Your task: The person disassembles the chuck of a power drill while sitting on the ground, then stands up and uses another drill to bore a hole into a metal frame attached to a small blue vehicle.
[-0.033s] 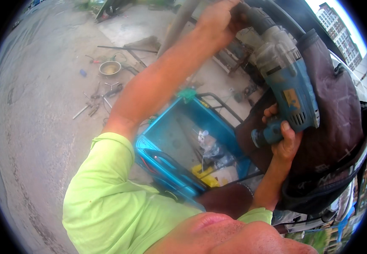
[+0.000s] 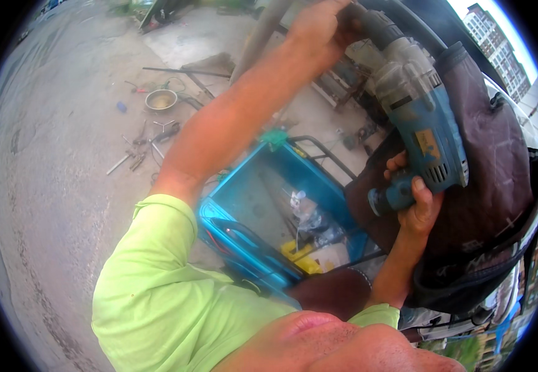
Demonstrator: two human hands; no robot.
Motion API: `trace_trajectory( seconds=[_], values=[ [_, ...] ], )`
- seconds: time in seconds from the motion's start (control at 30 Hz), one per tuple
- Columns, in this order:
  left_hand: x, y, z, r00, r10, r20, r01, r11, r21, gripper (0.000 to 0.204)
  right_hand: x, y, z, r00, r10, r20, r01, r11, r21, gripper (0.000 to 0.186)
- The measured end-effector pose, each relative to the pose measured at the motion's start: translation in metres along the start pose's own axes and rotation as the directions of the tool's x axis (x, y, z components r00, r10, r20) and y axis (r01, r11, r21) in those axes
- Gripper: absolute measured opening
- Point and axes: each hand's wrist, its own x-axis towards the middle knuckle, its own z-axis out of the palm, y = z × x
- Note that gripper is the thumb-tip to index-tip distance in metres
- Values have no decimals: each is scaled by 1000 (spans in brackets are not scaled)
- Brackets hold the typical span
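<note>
A blue and grey power drill [image 2: 427, 139] lies slanted at the upper right, its front end toward the top edge. My right hand [image 2: 419, 214] is closed around its rear grip, thumb on one side and fingers on the other. At the top edge my left hand [image 2: 318, 31] curls round the drill's dark front end; its fingertips are partly hidden there. Whether a bit sits in the chuck cannot be seen. Behind the drill is a dark brown fabric cover [image 2: 492, 142].
Below my left arm stands a blue open-topped cart box [image 2: 228, 192] holding a clear plastic bag [image 2: 312, 220] and a yellow item [image 2: 300, 255]. On the concrete ground lie a metal bowl [image 2: 161, 100], several loose tools [image 2: 137, 149] and a dark bar [image 2: 185, 71].
</note>
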Motion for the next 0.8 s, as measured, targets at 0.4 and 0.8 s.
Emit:
trace_trajectory(
  seconds=[0.4, 0.8],
  values=[
    [3, 8, -4, 999, -41, 13, 42, 993, -113, 18, 1, 6, 2, 993, 112, 28, -112, 994, 12, 55],
    [3, 0, 1, 988, 5, -155, -5, 1000, 4, 20, 6, -2, -2, 997, 77, 0, -77, 997, -3, 56]
  ],
)
